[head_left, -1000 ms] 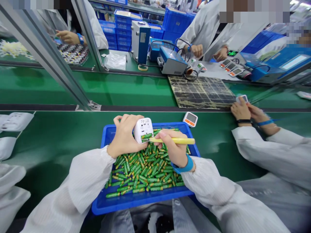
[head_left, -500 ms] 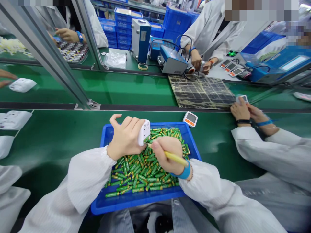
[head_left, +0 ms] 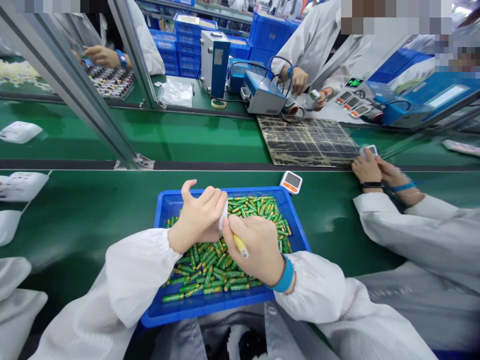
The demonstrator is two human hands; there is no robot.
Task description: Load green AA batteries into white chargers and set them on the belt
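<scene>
While the left hand (head_left: 200, 217) keeps its hold, the white rounded plastic device (head_left: 223, 216) has swung round: a second ago its underside and cell slot faced the camera, now just a narrow white side shows between the fingers. Right hand (head_left: 258, 245) has moved in close; the yellow rod-shaped tool handle (head_left: 240, 245), earlier lying sideways, now points its butt end at the camera. Reads as the tool being worked against the device's hidden side, probably the slot. Can't check: slot and tool tip both out of sight, so no telling how the cells sit.

Left grip: closed round the device, one finger raised off it. Right grip: closed on the tool handle, thumb side right at the device's near end; contact or small gap, can't tell.

Device sits between the two hands, held above the blue plastic tray (head_left: 210, 311), over its middle toward the far edge. Loose green-and-gold cylindrical batteries (head_left: 210, 275) fill the tray below, thinning toward its near edge. Tray lies on the green bench (head_left: 93, 200); a white-and-orange device with a grey screen (head_left: 291, 182) lies at the tray's far right corner, apart from both hands.
</scene>
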